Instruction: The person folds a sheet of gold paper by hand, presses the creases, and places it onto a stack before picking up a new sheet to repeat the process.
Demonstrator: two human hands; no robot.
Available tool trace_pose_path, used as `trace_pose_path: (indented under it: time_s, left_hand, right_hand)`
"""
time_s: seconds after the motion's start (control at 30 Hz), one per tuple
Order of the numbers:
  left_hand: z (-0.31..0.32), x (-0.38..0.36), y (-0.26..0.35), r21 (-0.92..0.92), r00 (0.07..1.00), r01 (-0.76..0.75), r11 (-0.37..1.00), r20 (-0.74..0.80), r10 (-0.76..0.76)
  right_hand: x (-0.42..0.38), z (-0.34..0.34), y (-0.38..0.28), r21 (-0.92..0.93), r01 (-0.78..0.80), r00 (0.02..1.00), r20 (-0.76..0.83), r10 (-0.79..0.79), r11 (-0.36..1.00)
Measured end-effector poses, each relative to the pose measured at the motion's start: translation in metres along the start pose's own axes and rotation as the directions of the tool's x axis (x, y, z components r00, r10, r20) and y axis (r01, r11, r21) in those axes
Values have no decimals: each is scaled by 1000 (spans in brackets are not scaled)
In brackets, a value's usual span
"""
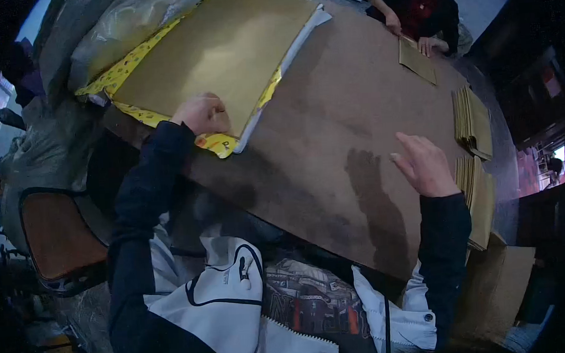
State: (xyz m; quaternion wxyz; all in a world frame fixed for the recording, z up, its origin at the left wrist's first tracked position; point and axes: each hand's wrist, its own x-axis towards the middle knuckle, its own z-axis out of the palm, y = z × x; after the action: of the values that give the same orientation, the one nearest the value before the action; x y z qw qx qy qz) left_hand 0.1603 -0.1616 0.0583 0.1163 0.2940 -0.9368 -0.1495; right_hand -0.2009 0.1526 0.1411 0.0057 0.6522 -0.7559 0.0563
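A wide stack of brown paper sheets (225, 51) lies at the upper left of the table, on yellow printed wrapping. At the stack's near corner is my left hand (204, 113), its fingers curled closed on the edge of the top brown paper sheet; the fingertips are partly hidden. My right hand (422, 163) hovers above the brown tabletop (331, 129) with fingers stretched, thumb apart and nothing in it. Its shadow falls on the table to its left. Folded brown paper bundles (473, 185) stand just right of that hand.
Across the table a person (414, 10) handles a folded brown paper piece (417, 61). Another folded bundle (472, 122) stands at the right edge. An open cardboard box (496, 287) is below it. To the left are a brown-backed chair (62, 233) and large plastic-covered sacks (51, 144).
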Motion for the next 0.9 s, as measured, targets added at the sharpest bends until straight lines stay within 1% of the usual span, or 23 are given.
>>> trace_pose_path:
  time_s: [0.03,0.07,0.1,0.13,0.17,0.2,0.23,0.27,0.3,0.33,0.37,0.4,0.43,0.47,0.5,0.53,0.57,0.6,0.67,0.73,0.77,0.83,0.9]
  left_hand:
    - [1,-3,2,31,998,-38,999,-48,40]
    - [2,-3,-2,9,994,-90,996,-66,90]
    - [2,-3,2,8,996,-51,999,-69,51]
    - [1,-4,0,0,997,-12,1000,-71,12]
    - [6,-6,-6,-8,994,16,1000,-104,-17]
    - [7,-6,-12,-25,996,-8,1000,-93,6]
    - [7,-4,-16,-41,996,-32,999,-85,29]
    - [5,-5,-9,-14,989,16,1000,-147,-18]
    - [8,-4,-14,-20,988,24,1000,-152,-27]
    - [13,-4,-20,-66,983,-16,998,-184,3]
    - [17,-3,-24,-110,976,-58,992,-216,33]
    - [14,-4,-21,-69,971,-43,997,-238,26]
    - [14,-5,-20,-75,971,-37,996,-237,19]
    - [14,-6,-19,-80,965,-61,995,-259,38]
    - [13,-6,-20,-82,957,-86,993,-283,60]
    - [19,-6,-26,-88,958,-58,994,-284,31]
    - [16,-5,-25,-89,960,-76,993,-277,48]
    - [13,-5,-23,-91,960,-93,992,-271,65]
    - [18,-4,-30,-119,959,-78,990,-280,42]
    - [18,-5,-31,-111,960,-96,989,-272,62]
    - [15,-6,-28,-157,979,-22,987,-205,-11]
    - [11,-8,-18,-123,978,-36,992,-209,10]
    - [13,-12,-11,-30,973,-80,996,-221,71]
  right_hand:
    - [16,-1,-20,-4,8,1000,8,-8,1000]
    - [32,0,-38,0,119,992,45,-119,993]
    - [47,1,-53,5,230,970,83,-230,973]
    - [63,6,-72,-5,237,967,99,-235,972]
    - [79,15,-87,14,345,937,56,-346,938]
    - [96,24,-101,29,453,891,9,-454,891]
    - [112,31,-113,22,465,885,15,-465,885]
    - [126,40,-122,28,504,863,27,-504,863]
    - [138,49,-132,37,538,841,42,-539,842]
    - [149,58,-140,38,544,837,51,-545,838]
    - [159,67,-147,39,576,817,-54,-574,816]
    - [169,77,-151,36,608,787,-158,-596,793]
    - [179,89,-152,39,614,776,-214,-593,789]
    - [189,100,-152,42,616,775,-211,-596,786]
    - [199,106,-154,-55,604,759,-263,-595,795]
    - [206,112,-154,-152,581,739,-315,-596,800]
    - [208,109,-157,-108,554,781,-276,-561,825]
    - [212,111,-156,-111,556,779,-275,-563,824]
    - [224,119,-155,-116,536,781,-307,-543,836]
    - [231,125,-153,-110,563,764,-307,-567,819]
    - [231,127,-154,-89,590,749,-310,-586,802]
    - [232,130,-156,-71,615,733,-314,-603,785]
    - [234,133,-161,31,622,776,-157,-610,783]
